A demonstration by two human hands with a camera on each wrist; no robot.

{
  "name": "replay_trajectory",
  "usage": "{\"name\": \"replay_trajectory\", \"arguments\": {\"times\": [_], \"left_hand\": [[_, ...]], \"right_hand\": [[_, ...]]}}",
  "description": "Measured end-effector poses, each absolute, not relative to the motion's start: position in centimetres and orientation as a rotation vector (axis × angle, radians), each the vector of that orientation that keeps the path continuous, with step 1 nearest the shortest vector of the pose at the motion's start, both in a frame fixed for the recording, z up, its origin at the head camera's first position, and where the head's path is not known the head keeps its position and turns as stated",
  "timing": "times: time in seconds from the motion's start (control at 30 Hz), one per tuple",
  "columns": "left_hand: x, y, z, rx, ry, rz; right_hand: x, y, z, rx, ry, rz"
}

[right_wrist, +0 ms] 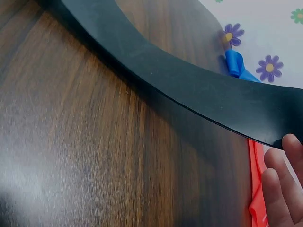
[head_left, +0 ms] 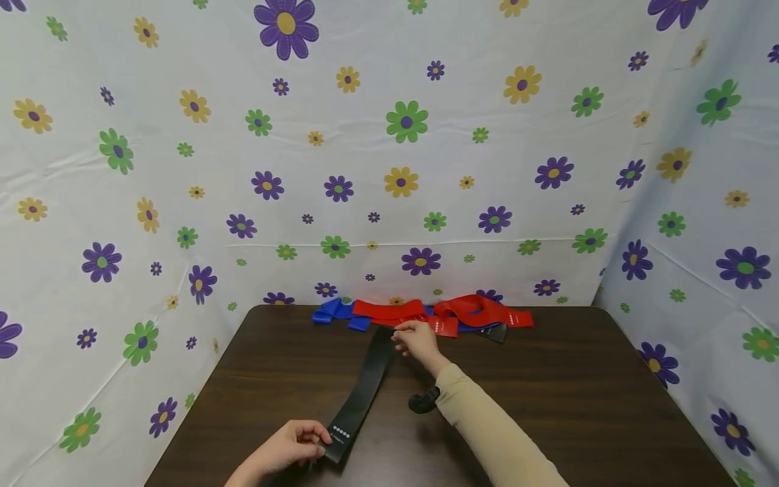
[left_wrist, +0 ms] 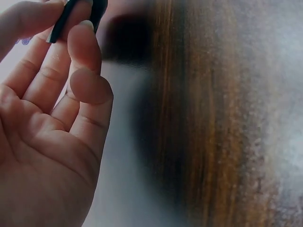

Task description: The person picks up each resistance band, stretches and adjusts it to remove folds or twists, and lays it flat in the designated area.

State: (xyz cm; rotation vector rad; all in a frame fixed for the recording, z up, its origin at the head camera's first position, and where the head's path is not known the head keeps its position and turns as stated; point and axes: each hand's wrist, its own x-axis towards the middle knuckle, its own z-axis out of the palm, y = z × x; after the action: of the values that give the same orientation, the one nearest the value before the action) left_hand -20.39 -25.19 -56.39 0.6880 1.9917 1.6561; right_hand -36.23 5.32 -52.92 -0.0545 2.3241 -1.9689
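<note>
Black band [head_left: 364, 387] stretches between the two hands, slanting away from the person over the table [head_left: 255, 385]. Left hand [head_left: 291, 444] pinches the near end, beside printed white dots; right hand [head_left: 420, 343] pinches the far end with its fingertips. Band: flat, thin, smooth, matte, bowed along its length. Table: dark streaked wood grain with a soft sheen. Red bands [head_left: 389, 310] and blue bands [head_left: 331, 310] lie loosely folded near its far edge.
</note>
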Motion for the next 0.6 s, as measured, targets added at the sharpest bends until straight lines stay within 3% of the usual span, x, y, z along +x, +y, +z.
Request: {"name": "replay_trajectory", "arguments": {"times": [0.6], "left_hand": [[-19.5, -24.9, -56.1, 0.640, 2.041, 1.594]], "right_hand": [[-36.6, 2.4, -52.1, -0.125, 2.331, -1.977]]}}
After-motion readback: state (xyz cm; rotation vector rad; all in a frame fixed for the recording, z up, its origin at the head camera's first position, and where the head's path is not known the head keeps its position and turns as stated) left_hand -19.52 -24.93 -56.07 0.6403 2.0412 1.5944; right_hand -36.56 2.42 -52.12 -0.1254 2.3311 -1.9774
